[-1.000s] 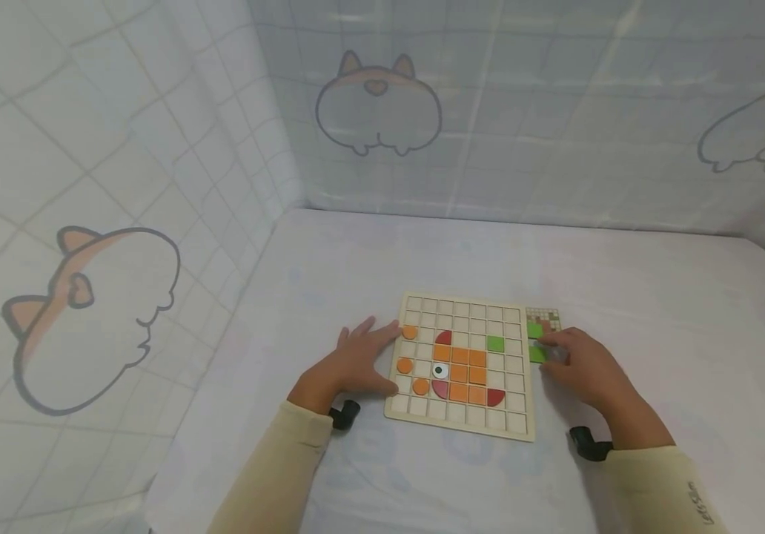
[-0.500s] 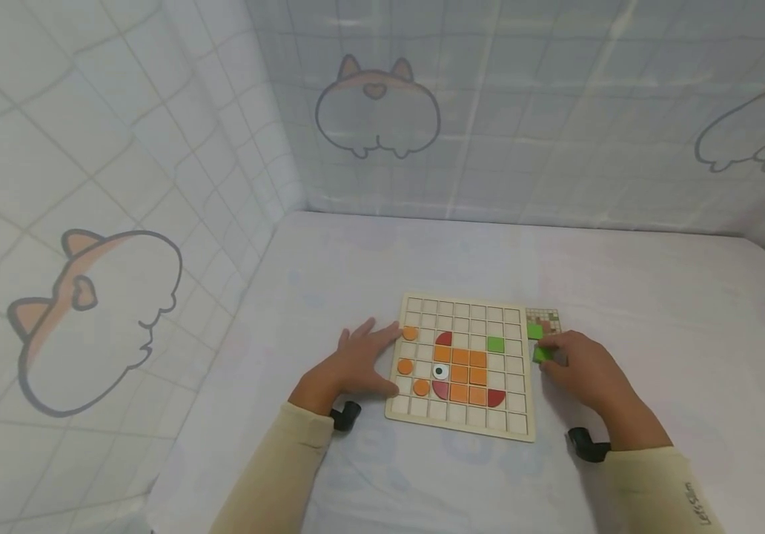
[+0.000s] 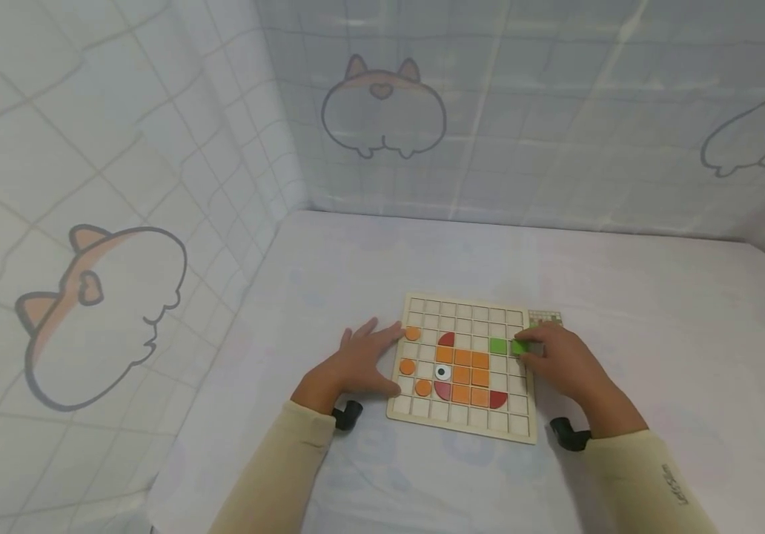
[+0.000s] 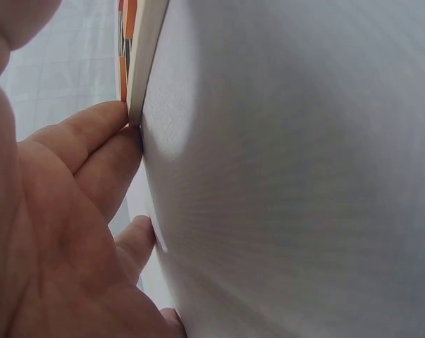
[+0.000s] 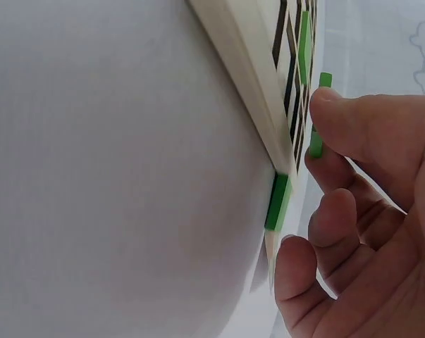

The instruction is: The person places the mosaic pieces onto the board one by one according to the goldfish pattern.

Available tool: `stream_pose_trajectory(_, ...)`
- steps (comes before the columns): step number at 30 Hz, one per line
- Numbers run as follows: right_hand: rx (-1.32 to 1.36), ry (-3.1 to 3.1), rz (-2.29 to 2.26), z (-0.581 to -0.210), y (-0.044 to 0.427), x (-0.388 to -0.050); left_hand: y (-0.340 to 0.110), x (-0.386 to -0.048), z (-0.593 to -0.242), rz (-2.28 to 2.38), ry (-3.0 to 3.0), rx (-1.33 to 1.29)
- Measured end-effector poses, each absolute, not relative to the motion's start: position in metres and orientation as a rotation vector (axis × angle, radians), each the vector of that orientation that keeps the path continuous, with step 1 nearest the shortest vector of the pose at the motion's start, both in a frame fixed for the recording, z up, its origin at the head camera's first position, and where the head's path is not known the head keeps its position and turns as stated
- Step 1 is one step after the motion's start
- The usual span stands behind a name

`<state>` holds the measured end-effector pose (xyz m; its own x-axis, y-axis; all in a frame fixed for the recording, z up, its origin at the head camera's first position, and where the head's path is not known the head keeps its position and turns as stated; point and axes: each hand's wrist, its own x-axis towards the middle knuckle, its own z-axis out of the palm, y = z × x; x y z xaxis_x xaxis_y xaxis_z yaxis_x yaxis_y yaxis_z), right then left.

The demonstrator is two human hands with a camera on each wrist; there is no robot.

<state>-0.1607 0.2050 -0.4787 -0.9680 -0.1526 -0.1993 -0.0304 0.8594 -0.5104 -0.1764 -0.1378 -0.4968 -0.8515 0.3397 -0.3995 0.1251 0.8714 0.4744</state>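
Observation:
A wooden grid board (image 3: 422, 407) lies on the table, bearing orange square tiles (image 3: 462, 376), orange round tiles (image 3: 407, 366), red quarter-round tiles (image 3: 499, 400), an eye tile (image 3: 443, 372) and a green square tile (image 3: 498, 345). My left hand (image 3: 353, 363) touches the board's left edge with fingers and thumb spread; in the left wrist view two fingertips (image 4: 117, 113) meet that edge. Between thumb and finger, my right hand (image 3: 572, 367) pinches another green square tile (image 5: 316, 144), held above the board's right side.
Partly behind my right hand, a small pattern card (image 3: 545, 317) lies against the board's right edge. A further green tile (image 5: 277, 203) rests beside the board's edge. A white cloth (image 3: 656, 311) covers the table, and printed curtains (image 3: 536, 111) stand behind and left.
My right hand has picked up a green square tile from beside the board and moved it left over the right columns. My left hand has stayed at the left edge.

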Motion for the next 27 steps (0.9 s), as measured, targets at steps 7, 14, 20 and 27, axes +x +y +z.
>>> stream_pose_trajectory(7, -0.163, 2.778, -0.730, -0.483, 0.201, -0.168, -0.137, -0.176, -0.496, 0.601, 2.563, 0.340)
stream_pose_trajectory(14, -0.117, 2.768, -0.692, -0.485, 0.201, -0.172, -0.138, -0.177, -0.498, 0.591, 2.561, 0.342)
stream_pose_trajectory(20, -0.076, 2.765, -0.711, -0.486, 0.205, -0.173, -0.139, -0.178, -0.501, 0.593, 2.561, 0.345)
stream_pose_trajectory(27, 0.067, 2.779, -0.735, -0.487, 0.215, -0.176, -0.138, -0.177, -0.501, 0.602, 2.564, 0.342)
